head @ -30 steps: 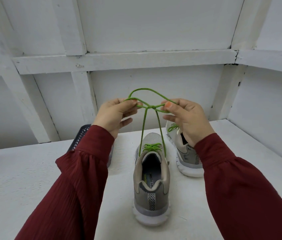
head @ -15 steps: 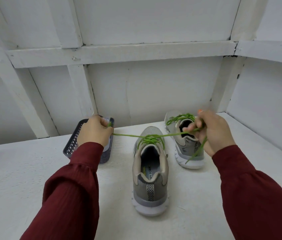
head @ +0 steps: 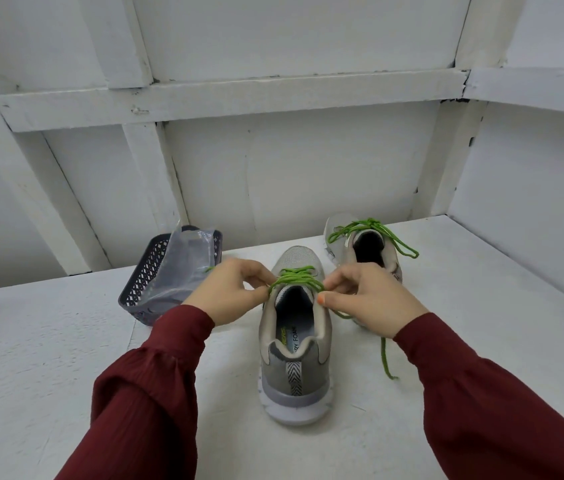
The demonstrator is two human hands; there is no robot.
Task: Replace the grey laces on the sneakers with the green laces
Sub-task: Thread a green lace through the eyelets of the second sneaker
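Green lace [head: 296, 278] is the story here, crossed over the top eyelets of the near sneaker [head: 291, 368], which stands heel toward the person in the middle of the white table [head: 48, 341]. From the head view, the left hand [head: 232, 292] pinches the lace at the left of the tongue and the right hand [head: 374, 299] pinches it at the right, both low and close to the shoe. That reads as cinching a knot down where it belongs, with the sneaker squared up so each hand works its own side. One loose end [head: 386, 358] trails from under the right hand onto the table. Behind and to the right, the far sneaker [head: 370, 244] already wears its green bow [head: 374, 228], parked out of the way. Off to the left, a dark basket [head: 142, 285] holds a clear plastic bag [head: 183, 268]. Now the blind spots: the fingertips cover the knot, so bow or plain first tie, I cannot say; the grey laces are nowhere in sight, possibly in that bag; the right hand hides the far sneaker's heel
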